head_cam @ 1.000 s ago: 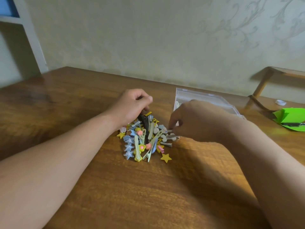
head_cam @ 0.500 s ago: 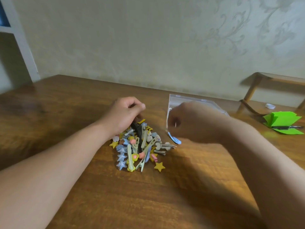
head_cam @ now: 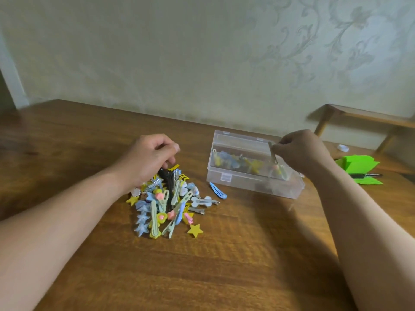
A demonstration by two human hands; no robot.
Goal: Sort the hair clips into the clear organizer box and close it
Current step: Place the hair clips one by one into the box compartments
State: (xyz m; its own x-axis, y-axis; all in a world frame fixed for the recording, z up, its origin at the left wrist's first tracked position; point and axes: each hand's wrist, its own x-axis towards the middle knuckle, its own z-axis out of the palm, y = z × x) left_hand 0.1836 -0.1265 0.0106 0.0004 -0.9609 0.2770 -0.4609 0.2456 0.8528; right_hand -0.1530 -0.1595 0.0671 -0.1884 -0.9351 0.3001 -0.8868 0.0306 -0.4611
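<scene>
Wood-grain table [head_cam: 224, 265] carries all the items. We locate the pile of hair clips [head_cam: 166, 205] at the centre. The left hand [head_cam: 150, 158] rests on the far end of the pile, fingers curled down onto some dark clips. We cannot tell whether it grasps any of them.

The clear organizer box [head_cam: 253, 182] stands to the right of the pile, with its lid [head_cam: 238, 140] open and tilted back toward the wall. Several clips lie inside. The right hand [head_cam: 301, 151] hangs over the right end of the box and pinches a slim clip [head_cam: 272, 153] between thumb and fingertips, the clip pointing down into the box.

We note a blue snap clip [head_cam: 217, 190] flat on the table between pile and box, just beside the front wall of the box. Green paper [head_cam: 357, 163] and a pen [head_cam: 366, 175] lie further right.
</scene>
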